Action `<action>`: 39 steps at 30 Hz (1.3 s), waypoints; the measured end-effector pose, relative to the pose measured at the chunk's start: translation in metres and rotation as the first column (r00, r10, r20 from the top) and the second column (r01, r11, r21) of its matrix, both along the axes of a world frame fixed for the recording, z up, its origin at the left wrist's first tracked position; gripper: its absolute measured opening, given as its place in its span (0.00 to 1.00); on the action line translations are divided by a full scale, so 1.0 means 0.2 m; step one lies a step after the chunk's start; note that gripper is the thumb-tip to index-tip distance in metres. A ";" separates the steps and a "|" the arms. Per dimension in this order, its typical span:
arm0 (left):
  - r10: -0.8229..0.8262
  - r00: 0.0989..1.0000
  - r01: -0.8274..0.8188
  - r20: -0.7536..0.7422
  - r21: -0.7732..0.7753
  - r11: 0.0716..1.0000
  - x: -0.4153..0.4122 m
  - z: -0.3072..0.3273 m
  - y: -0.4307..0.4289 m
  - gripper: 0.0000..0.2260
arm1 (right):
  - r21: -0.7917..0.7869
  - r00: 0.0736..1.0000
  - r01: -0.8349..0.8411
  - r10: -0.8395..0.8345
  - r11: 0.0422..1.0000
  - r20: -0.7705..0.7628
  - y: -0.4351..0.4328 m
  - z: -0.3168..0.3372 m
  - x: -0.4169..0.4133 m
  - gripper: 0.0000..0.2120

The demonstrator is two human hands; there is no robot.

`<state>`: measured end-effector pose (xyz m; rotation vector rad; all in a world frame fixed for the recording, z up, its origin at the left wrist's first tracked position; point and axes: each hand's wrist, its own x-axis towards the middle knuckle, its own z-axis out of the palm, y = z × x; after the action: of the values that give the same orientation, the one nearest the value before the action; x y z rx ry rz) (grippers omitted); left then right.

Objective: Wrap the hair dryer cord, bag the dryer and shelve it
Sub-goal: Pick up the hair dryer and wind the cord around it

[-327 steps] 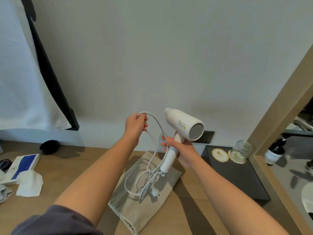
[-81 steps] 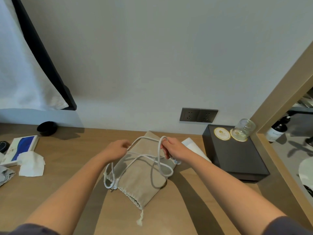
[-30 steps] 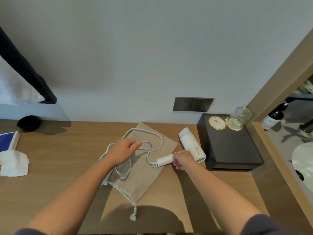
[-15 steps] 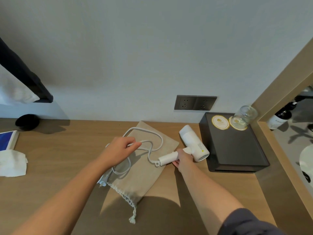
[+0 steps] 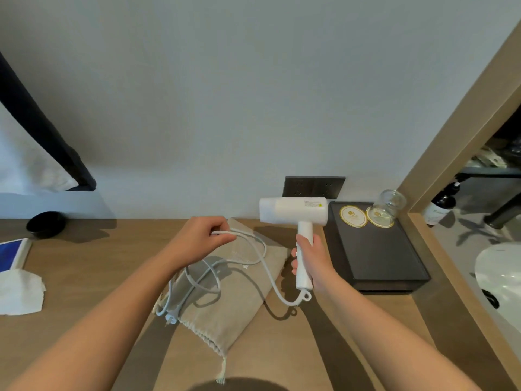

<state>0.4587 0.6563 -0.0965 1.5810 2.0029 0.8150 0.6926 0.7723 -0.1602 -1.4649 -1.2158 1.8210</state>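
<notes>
My right hand [image 5: 311, 259] grips the handle of the white hair dryer [image 5: 294, 214], held upright above the wooden counter with its barrel level. Its white cord [image 5: 260, 259] hangs from the handle's bottom, loops left and runs into my left hand [image 5: 198, 239], which is closed on it. More loose cord drapes down onto the beige drawstring bag [image 5: 225, 300], which lies flat on the counter. The plug [image 5: 171, 318] rests at the bag's left edge.
A black tray [image 5: 377, 255] with two round coasters and an upturned glass [image 5: 390, 203] sits to the right. Wall sockets [image 5: 314, 187] are behind the dryer. A black bowl [image 5: 45, 223], a blue-white box and a tissue [image 5: 19, 292] lie at left. A sink area lies beyond the wooden frame at right.
My right hand has lifted the dryer off the counter and turned it upright. My left hand has closed on the cord and raised it slightly.
</notes>
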 end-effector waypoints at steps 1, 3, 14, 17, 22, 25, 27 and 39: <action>0.010 1.000 -0.010 -0.008 -0.011 1.000 -0.01 0.01 0.01 0.09 | 0.009 0.999 -0.040 0.040 0.999 -0.002 -0.01 0.03 0.00 0.11; 0.048 0.998 -0.049 -0.039 -0.043 0.998 -0.02 0.03 0.03 0.12 | 0.022 0.992 -0.126 0.126 0.992 0.010 -0.03 0.07 0.01 0.14; 0.070 0.989 -0.067 -0.131 0.023 0.997 -0.04 0.18 0.16 0.12 | 0.194 0.810 -0.584 0.549 0.788 0.207 -0.08 0.16 0.04 0.17; 0.056 0.992 -0.053 -0.112 0.030 0.998 -0.06 0.20 0.18 0.12 | 0.164 0.753 -0.653 0.610 0.739 0.248 -0.08 0.19 0.04 0.14; 0.114 0.992 -0.110 -0.047 0.075 0.991 -0.08 0.22 0.22 0.15 | 0.154 0.635 -0.770 0.721 0.619 0.277 -0.11 0.24 0.05 0.24; 0.113 0.992 -0.117 0.049 0.094 0.989 -0.10 0.21 0.21 0.13 | 0.138 0.652 -0.757 0.720 0.639 0.237 -0.12 0.23 0.07 0.28; 0.103 0.989 -0.113 0.110 0.093 0.989 -0.10 0.20 0.21 0.10 | 0.136 0.652 -0.758 0.731 0.638 0.201 -0.13 0.23 0.08 0.29; 0.164 0.974 -0.127 0.158 -0.223 0.967 0.06 0.02 0.20 0.20 | 0.187 0.784 -0.581 0.607 0.792 -0.134 -0.11 0.33 0.04 0.12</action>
<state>0.4709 0.6967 -0.0923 1.2123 2.0207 0.7395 0.7007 0.7506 -0.0947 -0.8445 -1.8060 2.1518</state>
